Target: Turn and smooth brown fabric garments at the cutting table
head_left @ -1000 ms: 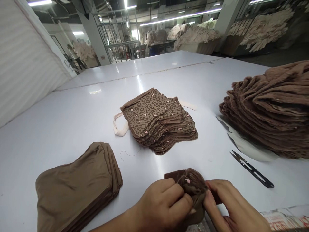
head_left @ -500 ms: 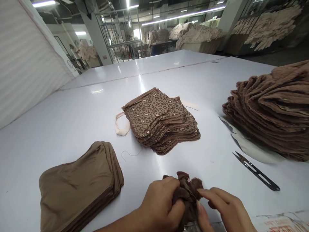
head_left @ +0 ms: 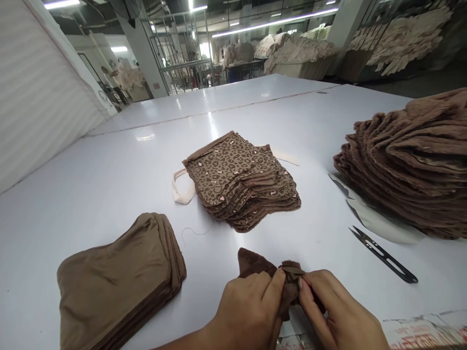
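Head view: left hand (head_left: 248,311) and right hand (head_left: 335,316) pinch a small crumpled brown fabric piece (head_left: 268,272).
Glossy white table (head_left: 109,165); factory hall behind.

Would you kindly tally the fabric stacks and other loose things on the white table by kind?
Fabric stacks: 3 (plain brown stack, leopard-print brown stack, fuzzy dark brown stack)
Small brown fabric piece, pinched by left hand and right hand: 1
Black thread snips: 1
Cream fabric strip: 1
Total: 6
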### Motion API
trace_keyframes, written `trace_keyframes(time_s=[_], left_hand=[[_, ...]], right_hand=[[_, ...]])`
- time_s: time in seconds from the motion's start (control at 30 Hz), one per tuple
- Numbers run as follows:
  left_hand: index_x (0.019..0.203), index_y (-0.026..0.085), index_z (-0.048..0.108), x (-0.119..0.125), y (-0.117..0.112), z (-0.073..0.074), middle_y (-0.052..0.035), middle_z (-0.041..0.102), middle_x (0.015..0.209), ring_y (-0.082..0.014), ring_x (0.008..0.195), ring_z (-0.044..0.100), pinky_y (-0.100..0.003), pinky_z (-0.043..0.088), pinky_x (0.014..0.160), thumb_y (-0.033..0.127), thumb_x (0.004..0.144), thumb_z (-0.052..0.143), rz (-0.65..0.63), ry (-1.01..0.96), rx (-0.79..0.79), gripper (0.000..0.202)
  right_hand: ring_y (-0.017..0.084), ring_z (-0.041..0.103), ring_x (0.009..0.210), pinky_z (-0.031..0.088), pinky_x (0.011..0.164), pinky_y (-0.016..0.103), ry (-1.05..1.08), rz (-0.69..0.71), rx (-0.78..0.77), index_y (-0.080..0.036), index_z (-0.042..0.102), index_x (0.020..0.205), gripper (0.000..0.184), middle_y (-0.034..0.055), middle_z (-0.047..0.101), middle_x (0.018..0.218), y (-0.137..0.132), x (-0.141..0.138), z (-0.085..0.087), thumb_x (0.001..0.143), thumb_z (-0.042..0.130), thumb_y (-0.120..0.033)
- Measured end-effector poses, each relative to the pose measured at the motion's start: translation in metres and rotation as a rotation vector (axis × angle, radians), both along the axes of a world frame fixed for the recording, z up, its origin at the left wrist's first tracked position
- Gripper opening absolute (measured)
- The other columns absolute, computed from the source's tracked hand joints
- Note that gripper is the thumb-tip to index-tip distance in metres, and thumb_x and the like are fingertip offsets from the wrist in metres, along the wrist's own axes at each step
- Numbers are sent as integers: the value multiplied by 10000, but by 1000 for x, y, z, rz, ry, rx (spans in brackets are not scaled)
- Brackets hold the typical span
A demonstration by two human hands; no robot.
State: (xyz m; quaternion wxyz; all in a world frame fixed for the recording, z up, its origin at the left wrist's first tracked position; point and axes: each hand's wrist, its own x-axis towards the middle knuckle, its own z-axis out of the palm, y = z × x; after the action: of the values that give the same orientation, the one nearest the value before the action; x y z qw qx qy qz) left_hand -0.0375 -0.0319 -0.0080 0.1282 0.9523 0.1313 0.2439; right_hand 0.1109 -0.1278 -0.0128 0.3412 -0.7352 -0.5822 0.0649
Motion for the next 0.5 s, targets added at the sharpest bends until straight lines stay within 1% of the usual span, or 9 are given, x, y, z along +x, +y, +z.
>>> trace_keyframes(time_s=[0.07, 0.13, 0.2, 0.27, 0.33, 0.4, 0.43, 0.47, 0.5], left_hand=[[1177, 51, 436, -1, 1, -1, -102, 641, 737, -211, 576, 580, -303, 470, 453, 110, 747, 399, 1, -111, -8, 436], [1166, 75, 462, -2, 2, -1, -102, 647, 762, -194, 605, 584, -287, 469, 492, 131, 796, 392, -15, -218, -21, 381], [1099, 115, 517, 0, 2, -1, -97, 642, 779, -183, 619, 572, -282, 457, 510, 169, 823, 393, 2, -298, -35, 308], [955, 142, 564, 2, 0, 1, -88, 618, 745, -186, 614, 546, -290, 443, 510, 255, 812, 440, 63, -335, -99, 220], [834, 154, 556, 5, -2, 5, -74, 593, 702, -187, 614, 528, -293, 438, 516, 311, 785, 499, 118, -297, -225, 174], [801, 155, 542, 6, -2, 9, -64, 596, 703, -178, 628, 530, -287, 439, 542, 279, 795, 510, 132, -206, -375, 128], [797, 156, 540, 6, -1, 10, -59, 600, 711, -169, 638, 534, -279, 438, 559, 244, 812, 492, 143, -169, -458, 101], [793, 158, 539, 5, 0, 12, -54, 602, 718, -161, 645, 536, -271, 434, 572, 217, 830, 469, 169, -150, -540, 99], [787, 159, 538, 5, 2, 13, -49, 599, 718, -154, 649, 535, -265, 430, 583, 209, 845, 450, 199, -143, -621, 116]], right_hand=[[134, 596, 614, 493, 574, 197, 299, 33, -74, -229, 553, 738, 238, -8, 565, 683, 1, 4, 1, 905, 425, -340], [149, 595, 641, 507, 607, 205, 583, 52, -136, -223, 567, 722, 265, -7, 568, 664, 1, 5, 1, 896, 435, -374], [159, 591, 647, 511, 605, 211, 729, -2, -124, -220, 584, 750, 258, -8, 573, 663, 2, 2, 1, 877, 462, -409], [156, 592, 649, 509, 606, 205, 744, -68, -81, -220, 589, 781, 237, -13, 578, 669, 3, -5, 1, 867, 479, -411], [150, 602, 677, 506, 625, 197, 683, -94, -36, -223, 586, 814, 216, -8, 600, 717, 5, -13, 0, 878, 468, -391], [150, 620, 753, 506, 672, 193, 580, -89, -5, -227, 583, 860, 192, 11, 627, 819, 6, -20, 0, 890, 455, -367], [149, 628, 786, 507, 687, 188, 517, -110, 20, -231, 575, 896, 176, 19, 632, 864, 5, -22, 0, 890, 459, -362], [147, 634, 797, 509, 694, 181, 448, -155, 49, -234, 559, 926, 162, 21, 633, 875, 5, -24, 0, 886, 469, -362], [142, 640, 774, 513, 679, 172, 380, -208, 70, -238, 539, 937, 151, 15, 630, 844, 4, -26, 0, 878, 484, -366]])
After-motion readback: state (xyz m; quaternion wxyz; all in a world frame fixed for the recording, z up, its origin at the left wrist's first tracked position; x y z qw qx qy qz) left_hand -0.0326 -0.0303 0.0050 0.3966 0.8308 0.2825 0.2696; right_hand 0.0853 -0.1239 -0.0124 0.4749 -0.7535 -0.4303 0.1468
